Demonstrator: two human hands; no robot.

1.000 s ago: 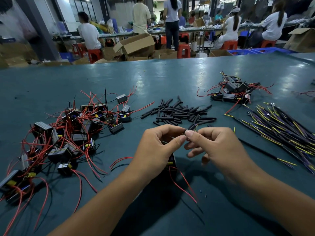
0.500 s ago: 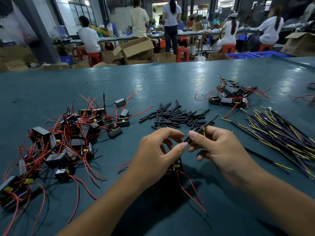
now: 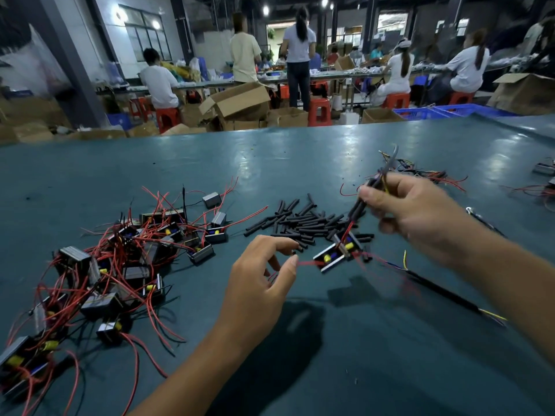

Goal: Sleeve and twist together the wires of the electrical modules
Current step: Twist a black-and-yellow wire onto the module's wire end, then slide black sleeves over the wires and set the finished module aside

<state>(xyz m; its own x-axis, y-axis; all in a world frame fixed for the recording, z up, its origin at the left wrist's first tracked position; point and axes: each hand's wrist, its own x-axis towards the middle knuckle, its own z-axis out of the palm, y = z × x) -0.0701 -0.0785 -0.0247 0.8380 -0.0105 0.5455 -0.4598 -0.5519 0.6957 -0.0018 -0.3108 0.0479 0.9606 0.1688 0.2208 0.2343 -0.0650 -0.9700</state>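
The right hand (image 3: pixel 420 214) is up above the table (image 3: pixel 270 163), and its thumb and fingers (image 3: pixel 375 199) pinch a black sleeve (image 3: pixel 359 208) with wires inside it. The sleeve sticks out below the fingers and slants down toward a small module (image 3: pixel 338 255). A thin red wire (image 3: pixel 348 232) runs from the bottom of the sleeve to the module, so the module hangs just under the right hand, a little above the table, with its shadow below it. More wire ends poke up past the top of the fingers, but they are blurry. The left hand (image 3: pixel 264 277) is lower and nearer. Its thumb and first finger (image 3: pixel 292 261) are pressed together on the end of another red wire (image 3: pixel 306 263), which goes straight across to the left side of the module. The other fingers of the left hand are curled loosely. So the module sits between the two hands, not touching any finger, held only by its wires. Behind it lies a pile of short black sleeves (image 3: pixel 300 220). Far to the left is a heap of modules with red wires (image 3: pixel 120 265). A long black cable (image 3: pixel 444 292) lies on the table under the right arm.
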